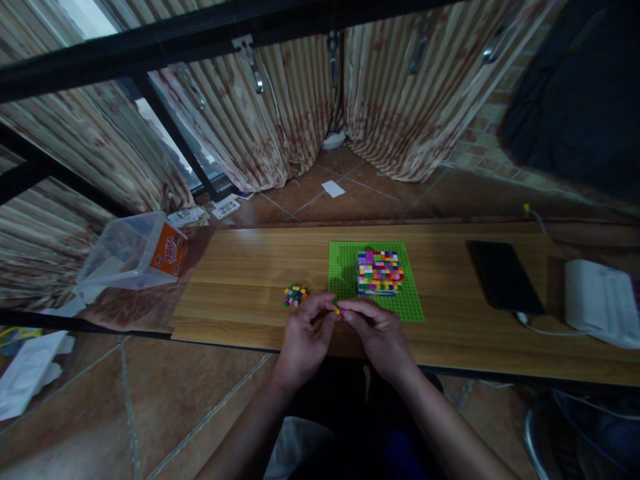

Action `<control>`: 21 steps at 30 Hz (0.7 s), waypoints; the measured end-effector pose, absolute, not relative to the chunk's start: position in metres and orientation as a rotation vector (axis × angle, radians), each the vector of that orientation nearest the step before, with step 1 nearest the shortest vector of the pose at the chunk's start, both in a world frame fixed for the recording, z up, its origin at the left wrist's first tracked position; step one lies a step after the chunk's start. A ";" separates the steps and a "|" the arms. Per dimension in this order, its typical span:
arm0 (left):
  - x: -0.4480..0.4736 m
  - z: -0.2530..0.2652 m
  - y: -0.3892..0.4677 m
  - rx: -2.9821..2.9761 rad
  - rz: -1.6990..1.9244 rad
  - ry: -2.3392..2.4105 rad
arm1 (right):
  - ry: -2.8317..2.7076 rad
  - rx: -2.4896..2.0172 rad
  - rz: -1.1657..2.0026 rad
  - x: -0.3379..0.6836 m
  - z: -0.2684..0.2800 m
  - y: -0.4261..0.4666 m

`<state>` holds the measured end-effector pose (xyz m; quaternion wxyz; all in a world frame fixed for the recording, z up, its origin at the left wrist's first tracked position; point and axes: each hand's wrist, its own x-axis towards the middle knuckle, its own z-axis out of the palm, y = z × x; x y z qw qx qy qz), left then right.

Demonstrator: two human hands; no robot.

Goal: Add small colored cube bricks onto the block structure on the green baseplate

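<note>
Both my hands meet in front of a green studded baseplate (pixel 343 267), near the table's front edge. Between the fingertips are small toy building bricks (pixel 339 311), yellow and pink or magenta. My left hand (pixel 306 333) pinches them from the left, thumb against forefinger. From the other side my right hand (pixel 380 333) pinches them too; which brick each hand grips is partly hidden. On the baseplate stands a block-shaped stack of multicoloured bricks (pixel 380 273). A little heap of loose bricks (pixel 295 295) lies on the wood left of the plate.
The wooden table (pixel 240 280) runs across the view. At right lie a black tablet (pixel 504 277) with a white cable and a white box-like device (pixel 603 303). A clear plastic bin (pixel 135 250) with an orange label stands on the left. Striped curtains (pixel 295 113) hang behind.
</note>
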<state>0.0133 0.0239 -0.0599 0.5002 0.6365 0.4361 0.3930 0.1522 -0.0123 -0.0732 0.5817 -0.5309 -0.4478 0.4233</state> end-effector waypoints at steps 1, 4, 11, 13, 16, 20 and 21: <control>0.014 -0.059 0.023 1.529 0.946 1.052 | -1.065 -1.238 0.973 0.153 -0.072 -0.012; 0.016 -0.056 0.022 1.513 0.939 1.056 | -1.120 -1.246 0.933 0.154 -0.071 -0.013; 0.016 -0.053 0.023 1.497 0.874 1.050 | -1.255 -1.238 0.878 0.161 -0.070 -0.015; 0.015 -0.051 0.023 1.478 0.862 1.053 | -1.275 -1.260 0.883 0.162 -0.070 -0.016; 0.016 -0.047 0.023 1.454 0.860 1.059 | -1.242 -1.330 0.905 0.163 -0.069 -0.017; 0.016 -0.045 0.022 1.434 0.838 1.068 | -1.244 -1.394 0.924 0.163 -0.066 -0.017; 0.016 -0.046 0.022 1.430 0.831 1.070 | -1.257 -1.401 0.930 0.163 -0.065 -0.018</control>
